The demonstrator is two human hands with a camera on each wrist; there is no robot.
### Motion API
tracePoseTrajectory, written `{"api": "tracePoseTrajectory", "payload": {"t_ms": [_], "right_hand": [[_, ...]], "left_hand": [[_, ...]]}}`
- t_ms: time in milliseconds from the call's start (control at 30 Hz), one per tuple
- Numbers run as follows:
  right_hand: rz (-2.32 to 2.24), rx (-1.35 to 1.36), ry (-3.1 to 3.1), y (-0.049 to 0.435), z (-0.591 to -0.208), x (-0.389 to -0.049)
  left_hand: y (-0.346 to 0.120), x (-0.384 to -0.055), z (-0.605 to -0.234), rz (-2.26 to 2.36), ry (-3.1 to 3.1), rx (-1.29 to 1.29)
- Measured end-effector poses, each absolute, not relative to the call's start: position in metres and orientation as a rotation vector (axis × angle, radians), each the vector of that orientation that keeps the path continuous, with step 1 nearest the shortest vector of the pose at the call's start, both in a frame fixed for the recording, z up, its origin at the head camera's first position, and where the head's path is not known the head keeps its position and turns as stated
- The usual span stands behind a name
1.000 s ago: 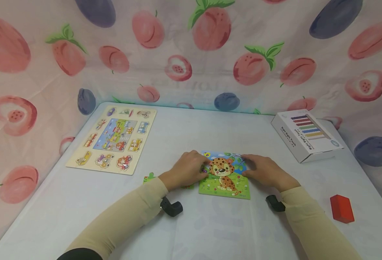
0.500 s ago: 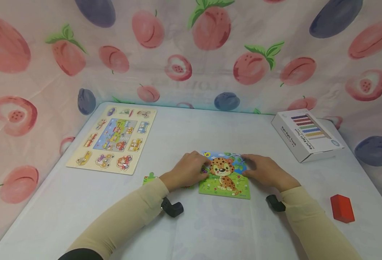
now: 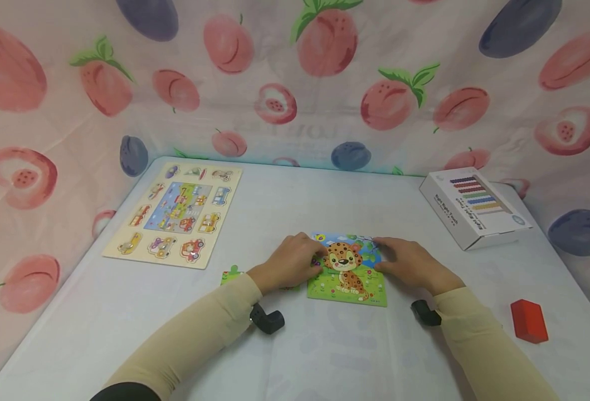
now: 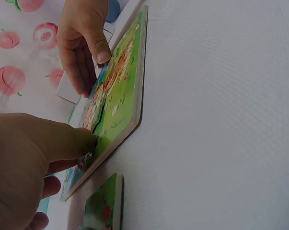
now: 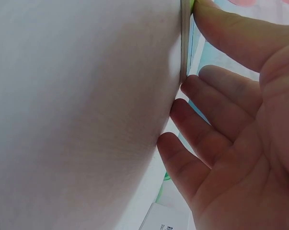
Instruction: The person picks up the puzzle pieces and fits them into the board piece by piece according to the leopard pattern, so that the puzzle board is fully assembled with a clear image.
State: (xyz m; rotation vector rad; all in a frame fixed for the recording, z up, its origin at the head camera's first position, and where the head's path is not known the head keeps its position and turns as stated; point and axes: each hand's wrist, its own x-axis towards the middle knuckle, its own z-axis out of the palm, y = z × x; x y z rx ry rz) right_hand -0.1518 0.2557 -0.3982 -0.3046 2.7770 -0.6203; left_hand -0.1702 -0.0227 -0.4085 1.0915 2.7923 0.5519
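Note:
A jigsaw puzzle with a leopard cub on green grass lies flat on the table between both hands. My left hand pinches a puzzle piece at the puzzle's left side; its thumb presses at a seam where part of the picture stands slightly raised. At the right side, my right hand touches the puzzle's edge, its thumb at the rim and its other fingers extended down to the table. A loose green puzzle piece lies beside the puzzle, partly hidden under the left wrist.
A wooden vehicle peg puzzle lies at the back left. The white box with coloured bars printed on it stands at the back right. Near the right forearm is a red block. A fruit-print curtain rises behind the table.

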Motion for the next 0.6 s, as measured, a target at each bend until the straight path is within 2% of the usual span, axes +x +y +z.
{"api": "tracePoseTrajectory", "payload": {"t_ms": [600], "right_hand": [[-0.632, -0.319, 2.777, 0.2572, -0.3971, -0.1515]], "left_hand": [[-0.0209, -0.1709, -0.4052, 0.531, 2.776, 1.036]]}}
